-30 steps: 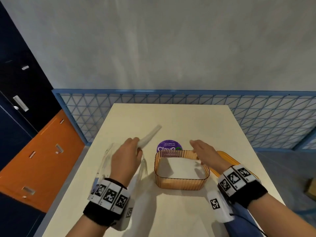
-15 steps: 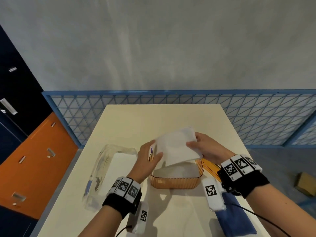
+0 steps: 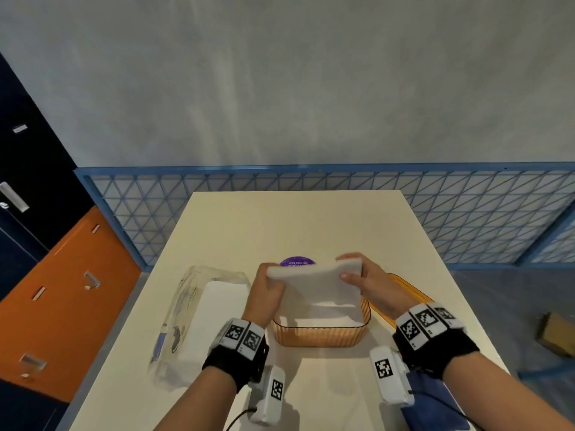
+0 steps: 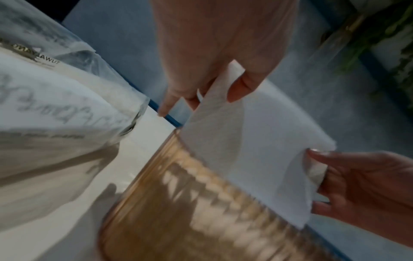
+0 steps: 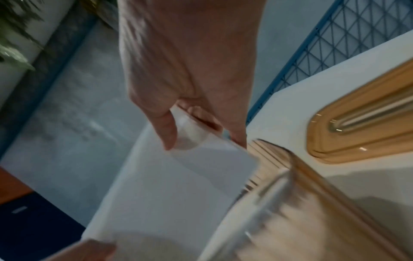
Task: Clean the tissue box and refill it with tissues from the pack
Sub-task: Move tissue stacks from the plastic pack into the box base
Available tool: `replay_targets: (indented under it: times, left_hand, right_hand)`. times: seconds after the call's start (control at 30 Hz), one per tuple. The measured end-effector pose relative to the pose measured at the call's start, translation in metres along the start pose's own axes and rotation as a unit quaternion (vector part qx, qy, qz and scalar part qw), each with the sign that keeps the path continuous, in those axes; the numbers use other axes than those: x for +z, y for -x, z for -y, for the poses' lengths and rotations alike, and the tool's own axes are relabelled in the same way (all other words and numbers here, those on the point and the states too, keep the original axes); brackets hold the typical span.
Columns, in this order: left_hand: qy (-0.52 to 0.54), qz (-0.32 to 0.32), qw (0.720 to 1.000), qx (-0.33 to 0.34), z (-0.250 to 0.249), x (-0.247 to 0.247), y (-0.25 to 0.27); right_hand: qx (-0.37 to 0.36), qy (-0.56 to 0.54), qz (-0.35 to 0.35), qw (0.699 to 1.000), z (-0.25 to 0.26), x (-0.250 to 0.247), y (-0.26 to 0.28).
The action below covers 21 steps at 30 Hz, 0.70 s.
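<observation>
A white stack of tissues [image 3: 317, 284] hangs over the open amber ribbed tissue box [image 3: 320, 335], its near edge dipping inside. My left hand [image 3: 264, 289] pinches the stack's left end and my right hand [image 3: 368, 279] pinches its right end. The left wrist view shows the tissues [image 4: 250, 144] above the box wall [image 4: 201, 211], thumb and fingers of my left hand [image 4: 214, 88] nipping a corner. In the right wrist view my right hand [image 5: 190, 130] grips the tissues [image 5: 170, 194] beside the box [image 5: 290, 203]. The clear tissue pack [image 3: 193, 318] lies left of the box.
The amber box lid [image 3: 404, 293] lies on the table right of the box, also seen as the lid [image 5: 362, 123]. A purple round container [image 3: 297, 262] stands behind the box. A blue cloth [image 3: 435, 399] lies at the near right. A blue mesh fence [image 3: 311, 209] runs behind the table.
My left hand carried the tissues from the pack to above the box, my right hand took the other end, and together they lowered the stack flatter toward the box opening.
</observation>
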State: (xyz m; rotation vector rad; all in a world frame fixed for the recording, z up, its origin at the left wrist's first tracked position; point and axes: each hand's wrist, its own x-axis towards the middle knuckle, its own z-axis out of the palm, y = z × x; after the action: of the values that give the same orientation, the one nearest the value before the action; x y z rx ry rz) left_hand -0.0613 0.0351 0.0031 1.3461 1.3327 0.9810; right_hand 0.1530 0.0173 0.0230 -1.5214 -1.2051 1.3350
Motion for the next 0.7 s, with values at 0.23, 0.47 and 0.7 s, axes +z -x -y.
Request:
replay_targets:
  times: [0.23, 0.47, 0.7]
  left_hand:
    - [-0.095, 0.016, 0.995, -0.032, 0.009, 0.017, 0.003]
    - [-0.279, -0.002, 0.959, -0.059, 0.004, 0.017, -0.007]
    - [-0.500, 0.056, 0.862, -0.067, 0.014, 0.029, -0.023]
  right_hand:
    - [0.047, 0.114, -0.086, 0.989, -0.025, 0.015, -0.002]
    - [0.083, 0.162, -0.072, 0.981, -0.018, 0.009, -0.010]
    - [0.144, 0.372, -0.035, 0.916, -0.018, 0.017, -0.018]
